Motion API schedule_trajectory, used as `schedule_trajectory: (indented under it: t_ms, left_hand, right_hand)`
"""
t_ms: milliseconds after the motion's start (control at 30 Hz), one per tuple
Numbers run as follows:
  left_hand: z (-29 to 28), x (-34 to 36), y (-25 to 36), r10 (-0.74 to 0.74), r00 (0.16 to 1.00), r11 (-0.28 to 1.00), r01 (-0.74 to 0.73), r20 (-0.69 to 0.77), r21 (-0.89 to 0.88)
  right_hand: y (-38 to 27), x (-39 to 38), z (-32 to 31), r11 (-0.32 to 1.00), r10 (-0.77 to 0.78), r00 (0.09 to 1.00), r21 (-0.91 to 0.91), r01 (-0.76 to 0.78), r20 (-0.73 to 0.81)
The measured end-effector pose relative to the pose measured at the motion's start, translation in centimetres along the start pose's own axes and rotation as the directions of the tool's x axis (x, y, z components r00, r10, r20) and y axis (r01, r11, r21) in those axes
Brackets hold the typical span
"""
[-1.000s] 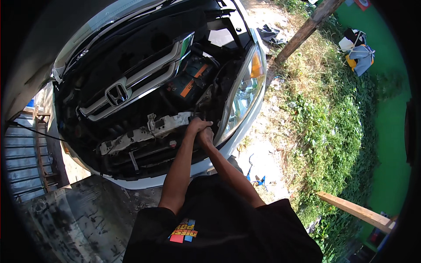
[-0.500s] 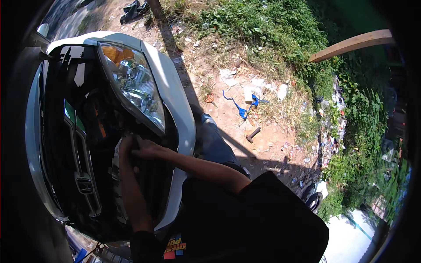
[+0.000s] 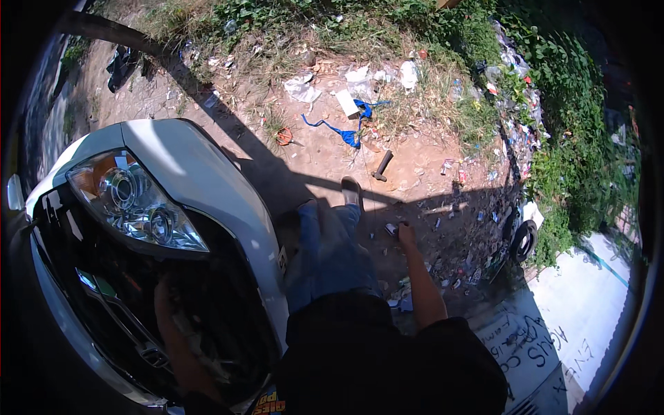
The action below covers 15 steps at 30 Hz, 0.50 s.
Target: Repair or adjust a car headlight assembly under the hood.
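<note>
The white car front stands to my left, with a clear headlight set into it. Below the headlight, my left hand reaches into the dark area beside the chrome-trimmed grille. Shadow hides its fingers, so its grip does not show. My right hand is out to the right, away from the car, above the shaded ground. Its fingers look curled closed; anything inside them is too small to make out. A small pale object appears just beside it, and I cannot tell whether they touch.
A hammer lies on the dirt ahead. Beyond it are a blue strapped cloth, an orange round item and white scraps. Litter and a black tyre lie right, near a white written-on surface.
My right hand has left the spot beneath the headlight, where both hands were together, and swung out right. My left hand stays at the car. The view has turned rightward.
</note>
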<state>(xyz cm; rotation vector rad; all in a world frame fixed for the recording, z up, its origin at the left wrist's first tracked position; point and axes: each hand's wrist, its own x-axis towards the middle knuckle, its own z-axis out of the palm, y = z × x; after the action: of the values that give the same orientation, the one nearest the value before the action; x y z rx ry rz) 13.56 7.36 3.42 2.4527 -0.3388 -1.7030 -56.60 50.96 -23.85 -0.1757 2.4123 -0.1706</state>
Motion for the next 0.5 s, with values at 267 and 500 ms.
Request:
schedule_trajectory:
  t_ms: [267, 500]
  left_hand:
    - [0.1, -1.6, -1.3, 0.097, 0.895, 0.938, 0.064, -0.435, 0.342]
    - [6.0, -6.2, 0.9, 0.101, 0.797, 0.886, 0.201, -0.596, 0.419]
  right_hand:
    - [4.5, 14.5, 6.7, 0.884, 0.092, 0.924, -0.458, 0.096, 0.372]
    - [-3.1, 34.7, 18.5, 0.302, -0.601, 0.731, -0.755, 0.582, 0.323]
